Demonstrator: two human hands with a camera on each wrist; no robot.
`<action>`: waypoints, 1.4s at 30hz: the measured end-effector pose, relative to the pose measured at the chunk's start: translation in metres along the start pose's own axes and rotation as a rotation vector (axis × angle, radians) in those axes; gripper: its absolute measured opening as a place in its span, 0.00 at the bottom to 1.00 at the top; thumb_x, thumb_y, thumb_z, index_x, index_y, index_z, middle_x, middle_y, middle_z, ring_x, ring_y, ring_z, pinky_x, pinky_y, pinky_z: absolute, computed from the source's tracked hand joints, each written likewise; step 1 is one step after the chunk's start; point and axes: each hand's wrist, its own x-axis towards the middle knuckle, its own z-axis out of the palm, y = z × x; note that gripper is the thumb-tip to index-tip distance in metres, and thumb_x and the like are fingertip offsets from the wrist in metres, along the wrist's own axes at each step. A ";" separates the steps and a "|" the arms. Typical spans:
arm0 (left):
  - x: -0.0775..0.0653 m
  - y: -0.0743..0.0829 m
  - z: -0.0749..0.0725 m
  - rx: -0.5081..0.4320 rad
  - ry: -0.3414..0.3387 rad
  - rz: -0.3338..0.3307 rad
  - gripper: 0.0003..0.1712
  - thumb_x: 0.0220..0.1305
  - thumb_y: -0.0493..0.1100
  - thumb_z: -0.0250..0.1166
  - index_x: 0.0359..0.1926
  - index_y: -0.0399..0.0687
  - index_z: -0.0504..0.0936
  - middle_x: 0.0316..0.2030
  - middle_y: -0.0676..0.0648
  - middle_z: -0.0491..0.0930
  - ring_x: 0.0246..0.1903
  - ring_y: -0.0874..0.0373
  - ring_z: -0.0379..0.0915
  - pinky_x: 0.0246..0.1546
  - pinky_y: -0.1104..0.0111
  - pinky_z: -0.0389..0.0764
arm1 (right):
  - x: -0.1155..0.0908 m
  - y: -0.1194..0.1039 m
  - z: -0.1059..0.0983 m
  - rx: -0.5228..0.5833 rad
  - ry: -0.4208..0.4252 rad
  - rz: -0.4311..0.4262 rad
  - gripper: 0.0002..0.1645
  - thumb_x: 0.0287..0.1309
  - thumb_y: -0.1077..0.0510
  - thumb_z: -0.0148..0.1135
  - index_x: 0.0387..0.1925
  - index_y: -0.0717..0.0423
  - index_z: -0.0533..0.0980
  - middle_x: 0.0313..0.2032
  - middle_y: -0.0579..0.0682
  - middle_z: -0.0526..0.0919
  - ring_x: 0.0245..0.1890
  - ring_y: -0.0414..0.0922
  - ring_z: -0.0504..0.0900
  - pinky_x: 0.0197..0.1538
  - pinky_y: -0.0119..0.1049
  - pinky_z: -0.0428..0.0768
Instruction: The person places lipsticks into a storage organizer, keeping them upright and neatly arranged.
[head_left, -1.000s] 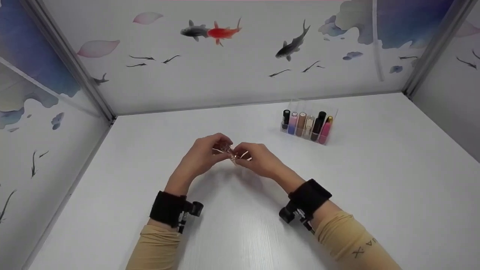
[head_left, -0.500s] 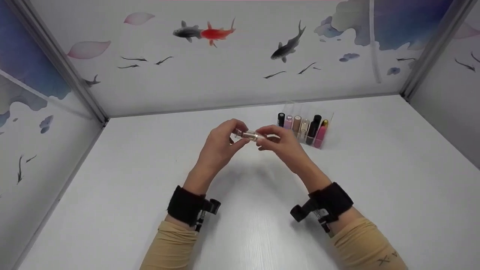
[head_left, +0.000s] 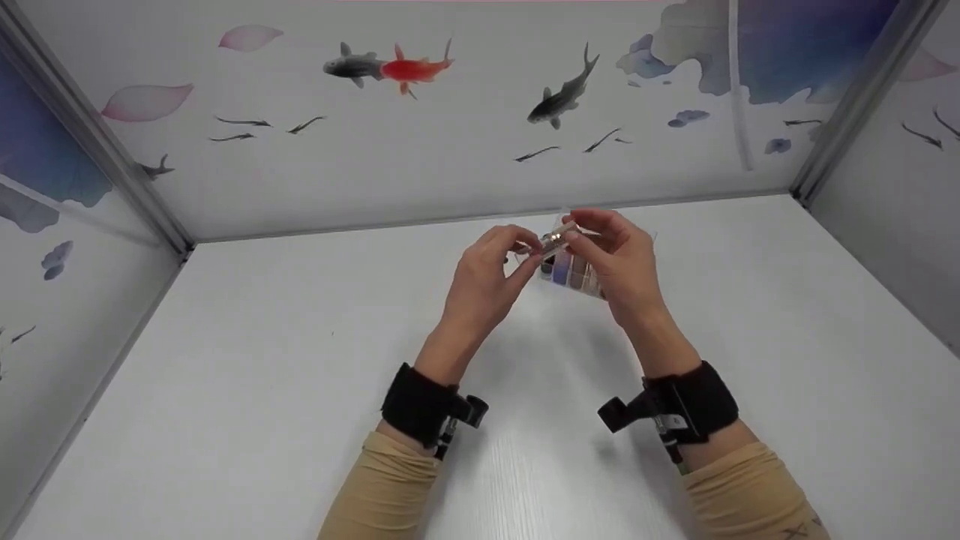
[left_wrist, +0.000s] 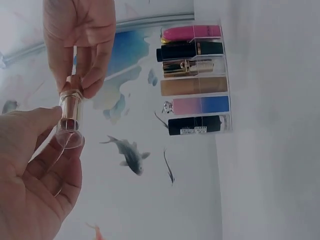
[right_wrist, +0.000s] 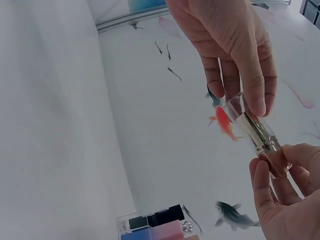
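A clear-cased lipstick with a gold inner tube is held in the air between both hands, over the near left of a clear lipstick rack. My left hand pinches its clear end between thumb and fingers. At the opposite end, my right hand grips it with thumb and fingertips. In the left wrist view the lipstick shows a see-through cap around the gold part. The right wrist view shows the same lipstick tilted, with a dark reddish section near the right fingers.
Behind the hands stands the clear rack, partly hidden by the right hand in the head view. It holds several tubes, among them a pink one, a tan one and a pink-blue one. A fish-printed wall bounds the white table.
Both hands have moved right and away from the body with the lipstick, from the middle of the table to the rack. The lipstick has turned, and the right hand now covers part of the rack.
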 end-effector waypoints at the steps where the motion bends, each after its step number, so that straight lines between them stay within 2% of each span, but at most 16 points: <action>1: 0.002 0.002 0.003 -0.001 -0.006 -0.003 0.13 0.67 0.43 0.66 0.52 0.51 0.79 0.49 0.52 0.84 0.49 0.60 0.81 0.48 0.68 0.82 | 0.000 -0.001 -0.001 -0.013 0.016 -0.021 0.22 0.64 0.65 0.63 0.59 0.63 0.75 0.54 0.55 0.82 0.49 0.39 0.84 0.54 0.28 0.82; 7: 0.011 0.013 0.026 -0.034 -0.031 -0.016 0.29 0.66 0.39 0.67 0.66 0.51 0.71 0.56 0.49 0.82 0.52 0.59 0.81 0.50 0.73 0.82 | 0.001 -0.006 -0.005 -0.096 0.079 -0.124 0.19 0.63 0.66 0.64 0.56 0.65 0.78 0.50 0.54 0.84 0.49 0.37 0.85 0.55 0.25 0.81; 13: 0.018 0.023 0.043 -0.117 -0.019 -0.030 0.30 0.68 0.36 0.62 0.70 0.46 0.69 0.60 0.43 0.76 0.55 0.54 0.80 0.52 0.73 0.83 | 0.008 -0.003 -0.015 -0.283 0.139 -0.262 0.13 0.62 0.65 0.66 0.48 0.63 0.83 0.46 0.55 0.87 0.46 0.31 0.83 0.52 0.24 0.82; 17: 0.023 0.025 0.052 -0.136 -0.052 -0.031 0.33 0.68 0.34 0.60 0.73 0.46 0.65 0.62 0.42 0.75 0.57 0.55 0.79 0.54 0.72 0.82 | 0.015 0.003 -0.023 -0.431 0.191 -0.359 0.13 0.60 0.64 0.68 0.47 0.59 0.85 0.45 0.52 0.89 0.45 0.27 0.82 0.50 0.24 0.81; 21: 0.026 0.022 0.059 -0.084 -0.111 0.009 0.36 0.69 0.32 0.56 0.76 0.46 0.60 0.67 0.45 0.74 0.61 0.56 0.77 0.59 0.71 0.79 | 0.022 0.012 -0.033 -0.555 0.229 -0.423 0.12 0.59 0.65 0.68 0.46 0.58 0.85 0.45 0.52 0.90 0.45 0.35 0.84 0.51 0.23 0.79; 23: 0.028 0.021 0.063 -0.062 -0.146 0.024 0.37 0.69 0.31 0.54 0.77 0.47 0.58 0.70 0.46 0.71 0.63 0.55 0.75 0.63 0.67 0.77 | 0.026 0.015 -0.037 -0.615 0.240 -0.438 0.12 0.59 0.64 0.68 0.46 0.58 0.85 0.44 0.52 0.90 0.46 0.42 0.86 0.52 0.24 0.78; 26: 0.030 0.019 0.067 -0.023 -0.193 0.036 0.39 0.69 0.31 0.54 0.78 0.48 0.55 0.72 0.45 0.68 0.66 0.52 0.71 0.68 0.65 0.72 | 0.029 0.020 -0.041 -0.671 0.235 -0.454 0.12 0.60 0.64 0.68 0.46 0.59 0.85 0.44 0.55 0.90 0.46 0.49 0.87 0.54 0.34 0.80; 29: 0.032 0.016 0.073 0.029 -0.217 0.050 0.40 0.70 0.32 0.55 0.78 0.49 0.53 0.71 0.44 0.68 0.70 0.52 0.67 0.71 0.65 0.69 | 0.033 0.026 -0.044 -0.710 0.221 -0.458 0.12 0.60 0.65 0.67 0.47 0.60 0.84 0.44 0.56 0.89 0.47 0.52 0.87 0.56 0.44 0.81; 34: 0.035 0.009 0.082 0.154 -0.208 0.086 0.37 0.71 0.37 0.57 0.77 0.48 0.55 0.67 0.45 0.73 0.68 0.53 0.69 0.68 0.63 0.72 | 0.039 0.036 -0.046 -0.763 0.190 -0.446 0.12 0.59 0.67 0.67 0.45 0.60 0.84 0.43 0.56 0.89 0.46 0.52 0.87 0.57 0.46 0.81; 39: 0.038 0.005 0.088 0.194 -0.269 0.016 0.38 0.72 0.39 0.56 0.78 0.53 0.53 0.69 0.49 0.71 0.73 0.54 0.61 0.71 0.52 0.68 | 0.043 0.042 -0.048 -0.811 0.162 -0.439 0.10 0.60 0.67 0.66 0.45 0.60 0.83 0.43 0.57 0.89 0.43 0.54 0.87 0.54 0.47 0.82; 42: 0.040 0.004 0.090 0.201 -0.307 -0.018 0.39 0.73 0.40 0.55 0.79 0.55 0.51 0.71 0.51 0.69 0.75 0.54 0.57 0.71 0.50 0.65 | 0.047 0.045 -0.050 -0.829 0.146 -0.433 0.11 0.60 0.67 0.66 0.45 0.62 0.83 0.43 0.59 0.89 0.43 0.55 0.87 0.52 0.49 0.83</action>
